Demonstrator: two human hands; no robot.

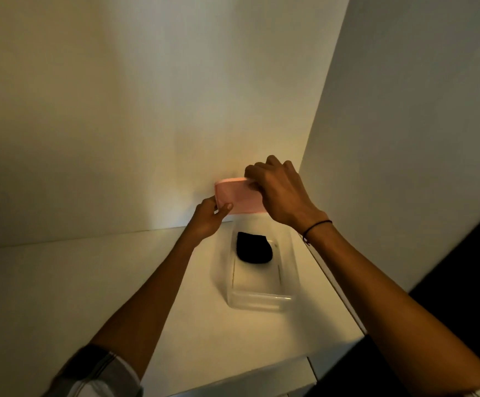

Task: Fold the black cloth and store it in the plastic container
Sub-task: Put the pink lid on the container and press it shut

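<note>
The folded black cloth (253, 251) is lying inside the clear plastic container (259, 299) near the surface's far right corner, so storing looks done. Both hands are pinching a pink lid (243, 199) above it, left hand (208, 217) at its near-left corner, right hand (281, 190) at its far-right edge, probably for closing.

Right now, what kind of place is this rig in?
Likely a makeshift recording booth, not a lived-in room: plain white panel walls meet at a corner, over a bare white tabletop. Only a clear plastic container with a folded black cloth and a pink lid appear.
</note>
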